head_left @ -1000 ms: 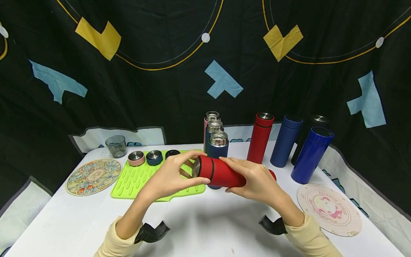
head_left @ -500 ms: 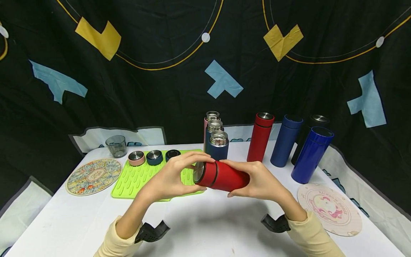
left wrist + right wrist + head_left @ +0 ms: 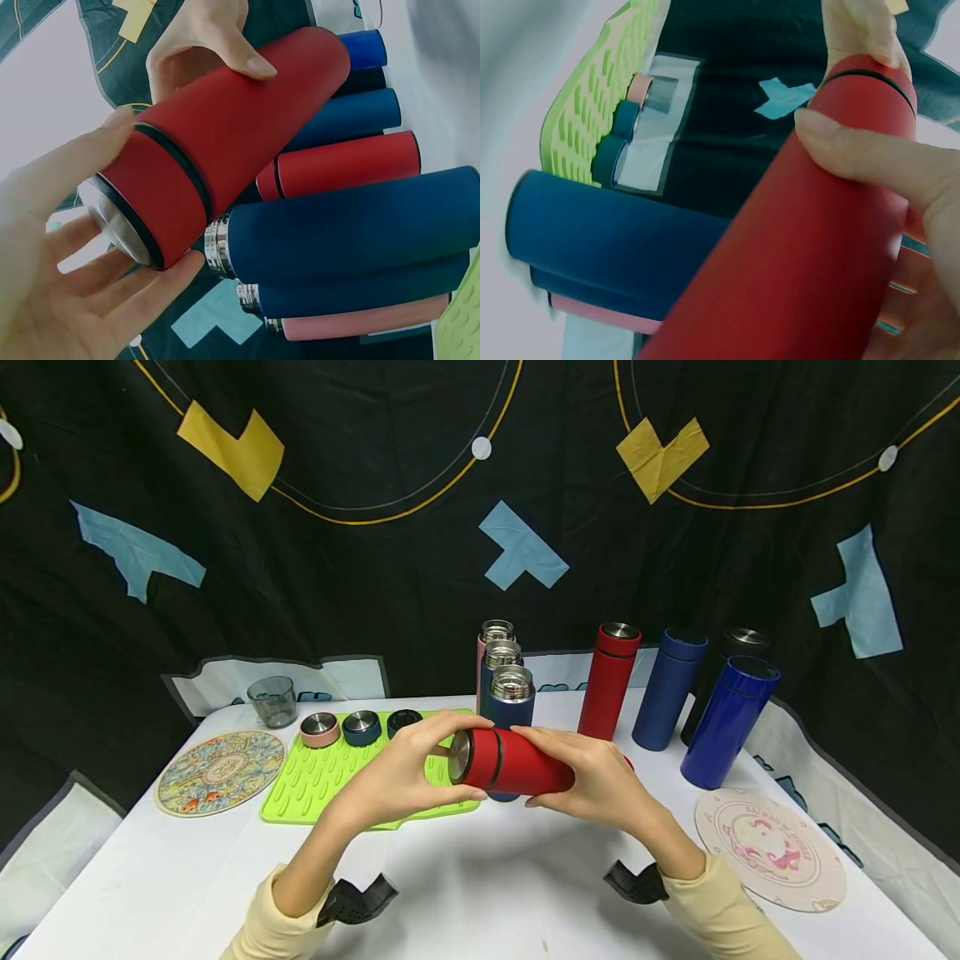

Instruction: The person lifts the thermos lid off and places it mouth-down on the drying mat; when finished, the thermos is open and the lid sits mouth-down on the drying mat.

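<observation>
A red thermos (image 3: 528, 764) with a black ring and a steel-topped lid (image 3: 480, 758) is held in the air, lying nearly level across the front of the body. My left hand (image 3: 401, 768) grips the lid between thumb and fingers. Round the body of the thermos curls my right hand (image 3: 596, 777), its thumb (image 3: 855, 150) along the side in the right wrist view. The lid sits on the thermos. Just behind stand two lidless dark blue thermoses, the nearer blue thermos (image 3: 352, 225) showing its steel neck, and a lidless pink thermos (image 3: 367, 319).
A green drying mat (image 3: 322, 785) bears a pink lid (image 3: 320, 731), a blue lid (image 3: 362, 727) and a dark lid (image 3: 403, 720). At right stand another red thermos (image 3: 609, 685) and blue and black ones. A glass (image 3: 273, 702) and round mats lie toward the sides.
Over the last half second my right hand shifts slightly left and the thermos turns a little in the air. The left hand stays at the lid throughout.
</observation>
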The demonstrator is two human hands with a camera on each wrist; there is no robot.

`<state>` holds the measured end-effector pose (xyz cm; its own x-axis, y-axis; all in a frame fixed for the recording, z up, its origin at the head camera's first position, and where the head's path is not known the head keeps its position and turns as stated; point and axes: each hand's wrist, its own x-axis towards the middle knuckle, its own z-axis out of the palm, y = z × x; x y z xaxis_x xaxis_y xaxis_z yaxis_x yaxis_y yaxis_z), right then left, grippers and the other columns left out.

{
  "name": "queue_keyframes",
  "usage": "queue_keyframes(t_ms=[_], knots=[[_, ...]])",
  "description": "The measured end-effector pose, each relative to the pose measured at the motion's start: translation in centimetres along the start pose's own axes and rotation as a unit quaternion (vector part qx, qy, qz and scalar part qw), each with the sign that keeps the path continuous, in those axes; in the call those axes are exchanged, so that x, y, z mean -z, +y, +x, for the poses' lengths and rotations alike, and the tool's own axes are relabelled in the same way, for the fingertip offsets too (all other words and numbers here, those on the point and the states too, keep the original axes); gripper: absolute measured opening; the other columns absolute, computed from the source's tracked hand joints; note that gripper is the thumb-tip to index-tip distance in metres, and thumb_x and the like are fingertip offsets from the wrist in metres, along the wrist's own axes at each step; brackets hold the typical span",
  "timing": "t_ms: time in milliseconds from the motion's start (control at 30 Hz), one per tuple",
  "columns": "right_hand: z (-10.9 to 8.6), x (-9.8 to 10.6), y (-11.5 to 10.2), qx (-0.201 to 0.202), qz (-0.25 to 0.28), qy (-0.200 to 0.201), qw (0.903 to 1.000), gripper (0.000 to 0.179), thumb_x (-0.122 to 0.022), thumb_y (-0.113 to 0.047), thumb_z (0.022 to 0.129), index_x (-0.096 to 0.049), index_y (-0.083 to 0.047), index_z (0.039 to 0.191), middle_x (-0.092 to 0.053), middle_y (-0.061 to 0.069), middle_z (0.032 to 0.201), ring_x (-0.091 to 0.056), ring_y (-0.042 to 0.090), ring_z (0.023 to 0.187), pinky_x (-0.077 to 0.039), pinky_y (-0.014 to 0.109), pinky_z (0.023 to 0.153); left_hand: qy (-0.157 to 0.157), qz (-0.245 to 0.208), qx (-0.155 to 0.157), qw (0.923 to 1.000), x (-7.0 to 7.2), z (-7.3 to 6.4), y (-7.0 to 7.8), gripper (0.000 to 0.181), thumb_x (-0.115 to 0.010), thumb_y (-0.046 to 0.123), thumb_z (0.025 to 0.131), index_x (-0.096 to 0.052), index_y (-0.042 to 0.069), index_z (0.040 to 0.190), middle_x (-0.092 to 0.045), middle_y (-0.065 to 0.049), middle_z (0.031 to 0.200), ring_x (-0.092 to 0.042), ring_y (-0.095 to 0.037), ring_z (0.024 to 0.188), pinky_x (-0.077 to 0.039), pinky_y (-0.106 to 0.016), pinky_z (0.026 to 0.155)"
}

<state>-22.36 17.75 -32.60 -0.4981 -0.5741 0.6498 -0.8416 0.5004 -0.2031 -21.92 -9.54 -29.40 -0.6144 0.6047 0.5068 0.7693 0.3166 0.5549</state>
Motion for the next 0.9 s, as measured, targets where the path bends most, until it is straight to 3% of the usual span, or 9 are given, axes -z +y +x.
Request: queue_keyframes(t_ms=[167, 267, 433, 567, 700, 767, 900], knots=[[-0.2, 0.04, 0.7, -0.041, 0.108, -0.046, 0.9922, 0.082, -0.093, -0.023, 0.062, -0.056, -0.018, 0.136, -0.067, -0.004, 0.116, -0.063, 0.012, 0.1, -0.056, 0.032, 0.08, -0.028, 0.007, -0.04, 0.9988, -0.14, -0.01, -0.1, 0.071, -0.086, 0.011, 0.072, -0.054, 0.021, 0.134, -0.051, 0.003, 0.135, -0.048, -0.014, 0.12, -0.054, -0.028, 0.085], [-0.27, 0.05, 0.92, -0.057, 0.134, -0.065, 0.9872, 0.081, -0.091, -0.026, 0.065, -0.056, -0.018, 0.137, -0.066, -0.006, 0.116, -0.062, 0.011, 0.099, -0.056, 0.03, 0.079, -0.033, 0.008, -0.057, 0.9978, -0.2, 0.0, -0.17, 0.068, -0.085, 0.004, 0.071, -0.057, 0.019, 0.132, -0.051, -0.002, 0.137, -0.045, -0.016, 0.125, -0.054, -0.027, 0.086], [-0.19, 0.08, 0.73, -0.049, 0.106, -0.052, 0.9918, 0.083, -0.092, -0.025, 0.064, -0.055, -0.02, 0.138, -0.067, -0.006, 0.116, -0.063, 0.011, 0.098, -0.056, 0.031, 0.079, -0.01, -0.002, -0.06, 0.9982, -0.27, 0.07, -0.28, 0.064, -0.085, 0.008, 0.072, -0.059, 0.019, 0.129, -0.055, -0.001, 0.132, -0.052, -0.015, 0.117, -0.055, -0.027, 0.083], [-0.02, -0.03, 0.27, -0.019, 0.017, -0.012, 0.9996, 0.085, -0.093, -0.024, 0.061, -0.056, -0.018, 0.136, -0.067, 0.001, 0.118, -0.065, 0.017, 0.102, -0.056, 0.037, 0.081, 0.025, -0.02, -0.002, 0.9995, -0.34, 0.09, -0.35, 0.063, -0.086, 0.027, 0.073, -0.058, 0.021, 0.129, -0.059, 0.006, 0.124, -0.06, -0.014, 0.103, -0.057, -0.025, 0.075], [0.07, -0.12, -0.03, 0.0, -0.058, 0.016, 0.9982, 0.085, -0.093, -0.025, 0.06, -0.057, -0.015, 0.135, -0.065, 0.008, 0.122, -0.064, 0.025, 0.108, -0.056, 0.044, 0.082, 0.04, -0.026, 0.05, 0.9976, -0.42, 0.11, -0.43, 0.066, -0.083, 0.043, 0.073, -0.057, 0.02, 0.129, -0.061, 0.008, 0.119, -0.062, -0.014, 0.096, -0.057, -0.024, 0.072], [0.06, -0.06, 0.02, 0.0, -0.058, 0.015, 0.9982, 0.085, -0.093, -0.025, 0.06, -0.057, -0.014, 0.135, -0.065, 0.008, 0.123, -0.063, 0.025, 0.108, -0.056, 0.044, 0.082, 0.032, -0.026, 0.05, 0.9979, -0.43, 0.13, -0.44, 0.067, -0.083, 0.042, 0.074, -0.056, 0.02, 0.131, -0.06, 0.008, 0.121, -0.061, -0.013, 0.1, -0.057, -0.024, 0.074], [-0.07, 0.37, 0.25, -0.02, 0.024, -0.012, 0.9994, 0.084, -0.093, -0.024, 0.061, -0.056, -0.017, 0.136, -0.067, 0.002, 0.118, -0.064, 0.018, 0.103, -0.057, 0.037, 0.081, 0.006, -0.024, -0.003, 0.9997, -0.36, 0.13, -0.47, 0.068, -0.085, 0.024, 0.074, -0.054, 0.021, 0.134, -0.055, 0.007, 0.13, -0.055, -0.012, 0.112, -0.055, -0.027, 0.081]])
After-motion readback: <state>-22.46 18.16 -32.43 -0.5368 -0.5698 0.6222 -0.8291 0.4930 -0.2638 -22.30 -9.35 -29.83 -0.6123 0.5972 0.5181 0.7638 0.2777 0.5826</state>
